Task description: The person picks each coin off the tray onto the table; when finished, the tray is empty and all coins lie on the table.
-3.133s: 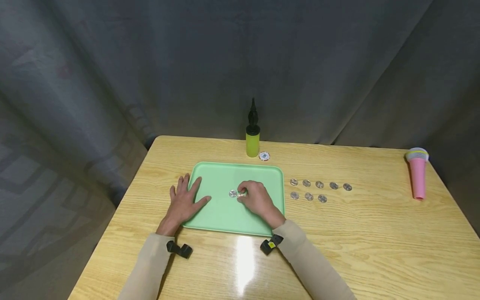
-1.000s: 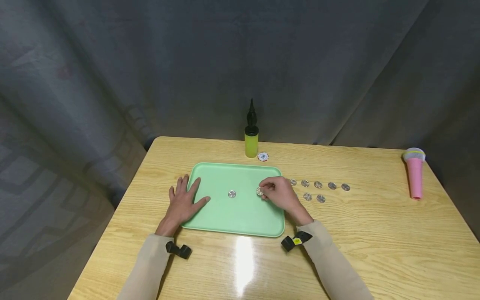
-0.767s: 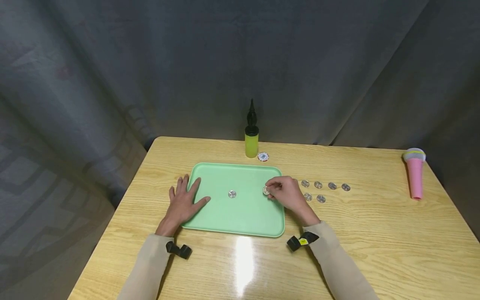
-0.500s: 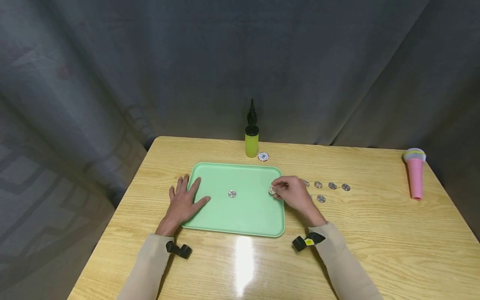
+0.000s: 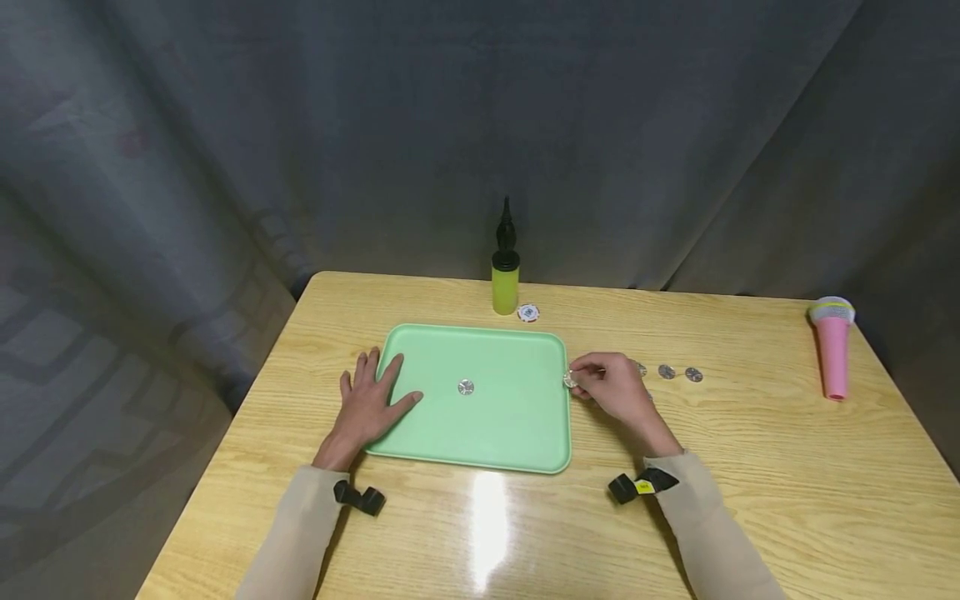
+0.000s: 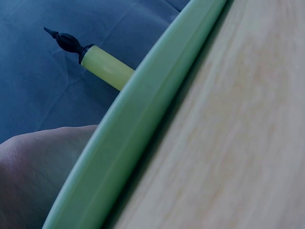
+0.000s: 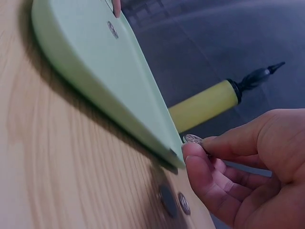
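At the right rim of the flat mint-green plastic tray (image 5: 450, 437), the right hand (image 5: 611, 389) pinches a small round silver coin (image 5: 569, 380) between thumb and fingers. The left hand (image 5: 366, 406) lies flat, fingers straight, on the tray's left edge, holding nothing.

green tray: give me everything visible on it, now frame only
The green tray is a pale mint rectangle with rounded corners and a raised rolled rim, plastic by its look. It lies flat on the wooden table. One silver coin rests near its centre. The left hand lies flat over its left edge; the right hand pinches another coin at its right rim.
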A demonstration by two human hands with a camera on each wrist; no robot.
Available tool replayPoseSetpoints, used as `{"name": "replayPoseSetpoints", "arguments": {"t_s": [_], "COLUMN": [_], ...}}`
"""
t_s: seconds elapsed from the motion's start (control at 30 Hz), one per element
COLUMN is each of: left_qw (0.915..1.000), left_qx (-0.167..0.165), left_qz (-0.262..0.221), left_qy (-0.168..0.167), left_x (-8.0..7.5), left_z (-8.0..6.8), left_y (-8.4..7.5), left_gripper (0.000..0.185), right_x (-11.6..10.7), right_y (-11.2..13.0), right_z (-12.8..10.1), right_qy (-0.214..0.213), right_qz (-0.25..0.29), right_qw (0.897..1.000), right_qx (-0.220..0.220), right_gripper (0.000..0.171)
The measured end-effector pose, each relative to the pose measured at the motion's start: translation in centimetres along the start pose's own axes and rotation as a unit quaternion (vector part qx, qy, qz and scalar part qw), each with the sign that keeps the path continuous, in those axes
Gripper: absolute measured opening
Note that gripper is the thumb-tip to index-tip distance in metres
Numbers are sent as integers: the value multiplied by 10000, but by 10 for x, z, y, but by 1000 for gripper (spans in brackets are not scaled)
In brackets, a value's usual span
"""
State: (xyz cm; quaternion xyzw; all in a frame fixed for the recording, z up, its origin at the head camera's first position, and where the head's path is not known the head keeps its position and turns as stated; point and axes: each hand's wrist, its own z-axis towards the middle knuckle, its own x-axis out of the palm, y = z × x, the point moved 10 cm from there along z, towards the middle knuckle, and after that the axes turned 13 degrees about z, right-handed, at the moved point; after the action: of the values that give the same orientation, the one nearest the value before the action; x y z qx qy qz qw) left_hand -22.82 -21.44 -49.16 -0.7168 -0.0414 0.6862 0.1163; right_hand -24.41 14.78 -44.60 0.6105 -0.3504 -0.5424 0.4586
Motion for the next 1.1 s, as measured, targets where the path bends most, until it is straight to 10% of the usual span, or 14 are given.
{"name": "replayPoseSetpoints", "arguments": {"t_s": [1.1], "left_qw": [9999], "left_qx": [-21], "left_qz": [-41], "left_qy": [101], "left_x": [0], "left_z": [-1], "left_y": [-1], "left_gripper": [81], "right_x": [-81], "right_y": [-27], "right_z": [-32], "right_qy": [-578], "right_qz": [-424], "right_qw": [9972], "right_qx": [192], "right_gripper": [19]}}
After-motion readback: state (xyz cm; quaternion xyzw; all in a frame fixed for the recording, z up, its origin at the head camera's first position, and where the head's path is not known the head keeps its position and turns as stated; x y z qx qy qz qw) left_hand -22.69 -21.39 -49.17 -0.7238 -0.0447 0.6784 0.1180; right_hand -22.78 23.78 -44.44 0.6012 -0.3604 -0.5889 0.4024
